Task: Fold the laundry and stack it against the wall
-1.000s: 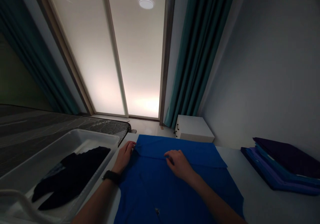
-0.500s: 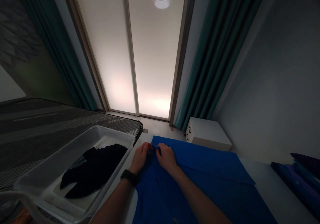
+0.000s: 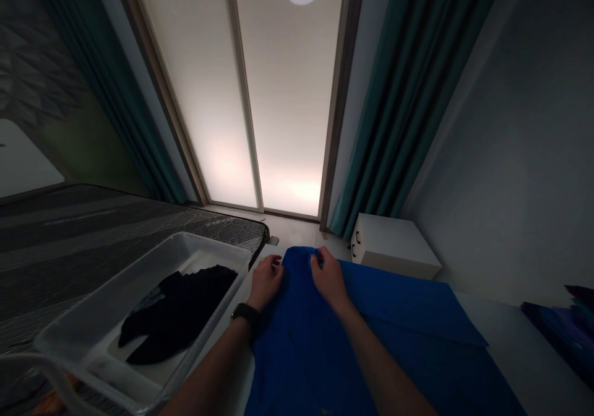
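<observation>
A bright blue garment (image 3: 352, 342) lies spread over a white table (image 3: 520, 348) in front of me. My left hand (image 3: 265, 281), with a dark watch on the wrist, pinches the garment's far left corner. Close beside it, my right hand (image 3: 328, 276) grips the same far edge, fingers curled over the cloth. The corner between the two hands is raised into a small hump above the table.
A clear plastic bin (image 3: 139, 317) holding dark clothing (image 3: 179, 311) stands at my left. Folded purple and blue cloths (image 3: 568, 329) are stacked at the right edge. A small white cabinet (image 3: 394, 252), teal curtains and a lit glass door stand beyond the table; a dark mattress lies left.
My right hand slid left along the garment's far edge to join the left hand, then both lifted the corner and spread slightly apart. The view swung left.
</observation>
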A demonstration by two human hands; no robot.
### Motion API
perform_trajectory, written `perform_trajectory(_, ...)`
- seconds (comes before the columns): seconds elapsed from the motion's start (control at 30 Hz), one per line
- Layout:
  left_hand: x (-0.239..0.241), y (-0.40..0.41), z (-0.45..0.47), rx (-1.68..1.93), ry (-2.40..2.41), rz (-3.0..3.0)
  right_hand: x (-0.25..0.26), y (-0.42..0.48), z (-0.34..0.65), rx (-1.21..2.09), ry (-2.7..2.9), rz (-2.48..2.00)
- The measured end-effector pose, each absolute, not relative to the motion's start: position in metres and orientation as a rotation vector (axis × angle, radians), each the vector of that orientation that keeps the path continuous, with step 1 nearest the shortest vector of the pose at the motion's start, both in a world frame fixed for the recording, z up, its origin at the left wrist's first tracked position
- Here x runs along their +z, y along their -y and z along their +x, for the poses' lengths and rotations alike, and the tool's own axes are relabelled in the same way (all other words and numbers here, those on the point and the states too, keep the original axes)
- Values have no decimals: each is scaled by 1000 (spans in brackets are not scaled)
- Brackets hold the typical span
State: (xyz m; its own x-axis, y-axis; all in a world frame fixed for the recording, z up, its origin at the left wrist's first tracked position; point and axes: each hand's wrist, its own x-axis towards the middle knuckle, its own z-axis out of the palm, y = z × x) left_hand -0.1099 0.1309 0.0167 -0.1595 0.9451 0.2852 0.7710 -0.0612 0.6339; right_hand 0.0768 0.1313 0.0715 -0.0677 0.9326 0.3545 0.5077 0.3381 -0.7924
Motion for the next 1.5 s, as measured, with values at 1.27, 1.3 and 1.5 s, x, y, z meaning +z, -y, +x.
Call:
perform_trajectory(1.27, 16, -210, -134, 785, -1752, 1964, 39, -107, 51, 302, 2529, -1009)
perform_trajectory(1.3, 16, -210, -133, 784, -1757, 1965, 38, -106, 50, 278, 2541, -1013)
perform_trajectory(1.5, 15, -209, -131, 787, -1780, 1970, 38, -103, 43, 146, 2577, -1055)
